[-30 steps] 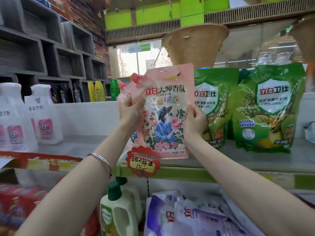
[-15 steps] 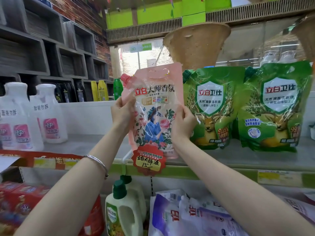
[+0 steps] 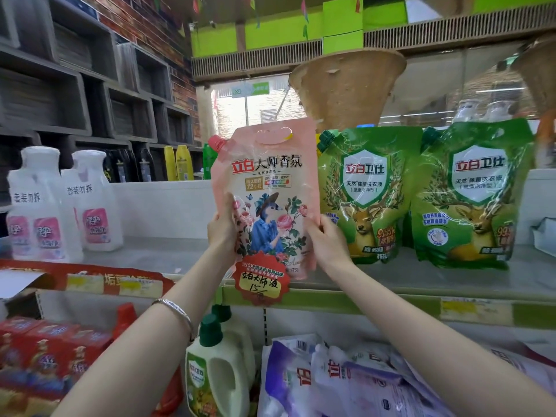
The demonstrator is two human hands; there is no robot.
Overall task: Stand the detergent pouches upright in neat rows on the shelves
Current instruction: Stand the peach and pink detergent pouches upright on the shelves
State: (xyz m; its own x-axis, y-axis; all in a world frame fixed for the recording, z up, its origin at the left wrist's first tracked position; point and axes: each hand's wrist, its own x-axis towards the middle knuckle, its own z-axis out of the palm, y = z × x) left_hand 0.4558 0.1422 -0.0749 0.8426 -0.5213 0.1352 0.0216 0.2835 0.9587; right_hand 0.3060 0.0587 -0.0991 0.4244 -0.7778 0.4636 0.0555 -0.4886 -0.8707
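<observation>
A pink detergent pouch (image 3: 266, 182) with a red cap and a flower picture stands upright near the front edge of the grey shelf (image 3: 421, 281). My left hand (image 3: 222, 230) grips its lower left side and my right hand (image 3: 326, 239) grips its lower right side. Its bottom is partly hidden behind a red price tag (image 3: 260, 281). Right of it stand two green pouches with a deer picture, the nearer one (image 3: 365, 194) touching the pink pouch's side and the farther one (image 3: 474, 194) beside it.
White bottles with pink labels (image 3: 60, 206) stand at the shelf's left. On the lower shelf lie purple and white pouches (image 3: 346, 377), green-capped jugs (image 3: 216, 368) and red boxes (image 3: 45, 350). A woven lampshade (image 3: 349, 85) hangs above.
The pink pouch has shifted left with both hands, away from overlapping the green pouch, and now stands straighter. A second pink pouch seen behind it earlier no longer shows.
</observation>
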